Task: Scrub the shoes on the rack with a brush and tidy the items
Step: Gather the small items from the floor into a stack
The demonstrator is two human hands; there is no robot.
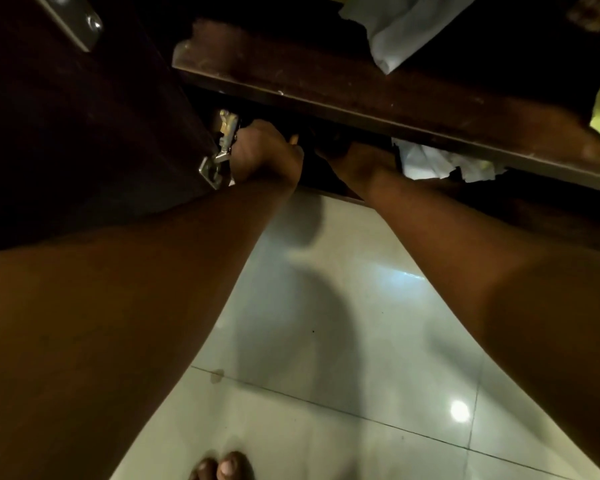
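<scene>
Shoes not discernible in dark compartment under wooden shelf [361, 95]. Left hand [262, 154] clenched by door hinge [222, 147], tan tip of something [294, 138] poking past knuckles; object itself unclear. Right hand [354, 161] reaching under shelf, fingers hidden, grip impossible to tell. White plastic [426, 161] just right of that hand. Pale tiled floor [361, 341] below both forearms.

The rack [378, 95] is dark brown wood, its shelf edge running slantwise above the pale tiled floor [361, 341]. Under that edge the lower compartment is too dark to make out any shoe. A small tan tip [294, 138], perhaps the brush, shows just beneath the shelf edge.
</scene>
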